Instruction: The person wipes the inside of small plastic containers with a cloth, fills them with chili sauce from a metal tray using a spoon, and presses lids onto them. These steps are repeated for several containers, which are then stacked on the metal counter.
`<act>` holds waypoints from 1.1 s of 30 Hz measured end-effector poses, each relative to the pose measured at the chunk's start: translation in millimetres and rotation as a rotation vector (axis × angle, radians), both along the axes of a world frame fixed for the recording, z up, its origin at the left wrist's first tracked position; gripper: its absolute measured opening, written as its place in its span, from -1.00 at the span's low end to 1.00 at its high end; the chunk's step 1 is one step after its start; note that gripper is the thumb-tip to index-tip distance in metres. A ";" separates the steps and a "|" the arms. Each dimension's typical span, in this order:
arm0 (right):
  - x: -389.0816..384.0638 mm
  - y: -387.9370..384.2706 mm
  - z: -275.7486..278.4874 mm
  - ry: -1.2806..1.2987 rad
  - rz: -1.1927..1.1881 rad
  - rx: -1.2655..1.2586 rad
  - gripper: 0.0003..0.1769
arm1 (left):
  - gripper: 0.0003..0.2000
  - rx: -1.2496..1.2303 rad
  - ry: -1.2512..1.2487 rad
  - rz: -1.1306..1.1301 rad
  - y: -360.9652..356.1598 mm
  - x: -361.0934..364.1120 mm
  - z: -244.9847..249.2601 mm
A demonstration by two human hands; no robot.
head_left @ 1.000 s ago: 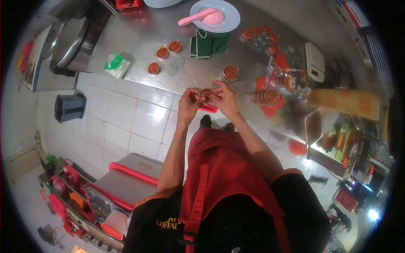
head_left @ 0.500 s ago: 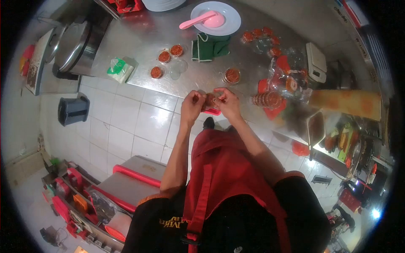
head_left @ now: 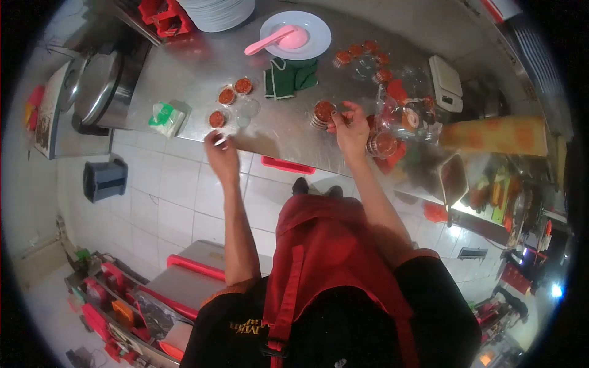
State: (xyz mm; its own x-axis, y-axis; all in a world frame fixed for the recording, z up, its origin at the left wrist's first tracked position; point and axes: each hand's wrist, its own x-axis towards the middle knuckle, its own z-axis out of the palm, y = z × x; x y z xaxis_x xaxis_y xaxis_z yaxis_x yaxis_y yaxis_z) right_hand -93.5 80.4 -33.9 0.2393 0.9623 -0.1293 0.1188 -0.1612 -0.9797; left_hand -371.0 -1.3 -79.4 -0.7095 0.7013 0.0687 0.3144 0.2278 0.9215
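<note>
My left hand (head_left: 223, 161) is over the front edge of the steel table, its fingers curled round a small pale, shiny bit I cannot make out. Just beyond it are a cup of red-orange food (head_left: 217, 119) and clear round lids (head_left: 244, 113). Two more filled cups (head_left: 227, 96) stand behind. My right hand (head_left: 352, 136) has its fingers apart beside a stack of filled cups (head_left: 323, 113); whether a fingertip touches the stack is unclear. Another stack of cups (head_left: 383, 145) stands right of that hand.
A white plate with a pink scoop (head_left: 292, 38) and a green cloth (head_left: 291, 78) lie farther back. A tissue pack (head_left: 166, 119) is at the left, more filled cups (head_left: 357, 51) at the back right. Right are clear plastic packaging (head_left: 410, 116), a scale (head_left: 446, 83) and a yellowish board (head_left: 496, 135).
My hands have parted from the cup they held between them. The left moved left towards the lids; the right moved up and right to the stack, which now looks taller. The view shifted slightly.
</note>
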 end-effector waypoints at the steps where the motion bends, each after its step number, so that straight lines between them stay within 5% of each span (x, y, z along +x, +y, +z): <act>1: -1.5 -4.4 6.9 0.013 0.000 -0.005 -0.60 | -0.62 -0.049 0.069 0.059 -5.4 -19.5 -4.7; 4: -0.2 -23.1 14.5 0.069 -0.032 0.010 -0.55 | -0.51 -0.119 0.127 0.111 -6.1 -64.0 -29.8; 6: 7.0 -44.8 3.4 -0.165 0.047 0.211 -0.55 | -0.49 -0.179 0.294 0.054 4.5 -83.1 -41.8; 7: 4.3 -57.0 1.9 -0.161 0.062 0.208 -0.55 | -0.53 -0.005 0.274 0.003 11.0 -84.5 -48.1; 10: -3.0 -85.7 3.1 -0.155 0.198 0.215 -0.58 | -0.60 -0.131 0.113 -0.087 31.6 -75.8 -15.3; 15: -12.8 -97.7 -2.1 -0.324 0.512 0.108 -0.56 | -0.67 -0.025 -0.121 -0.196 32.3 -79.6 -28.8; 19: -13.6 -98.4 -19.3 -0.326 0.723 0.024 -0.46 | -0.68 -0.128 -0.227 -0.141 2.9 -49.1 -16.1; 28: -15.1 -82.8 -32.9 -0.543 0.720 0.209 -0.21 | -0.68 -0.131 -0.396 -0.308 -37.8 61.6 -1.2; 33: 8.0 -77.2 -20.2 -0.202 0.686 0.071 -0.30 | -0.69 -0.104 -0.246 -0.361 -30.4 71.9 -17.7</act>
State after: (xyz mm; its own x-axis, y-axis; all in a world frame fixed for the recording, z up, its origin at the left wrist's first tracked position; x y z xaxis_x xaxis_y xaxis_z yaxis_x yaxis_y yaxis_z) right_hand -85.5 3.2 -54.2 -0.4098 0.9089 -0.0780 0.3505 0.0780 -0.9333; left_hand -299.2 -31.7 -97.1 -0.4042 0.9015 -0.1549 0.1656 0.2387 0.9569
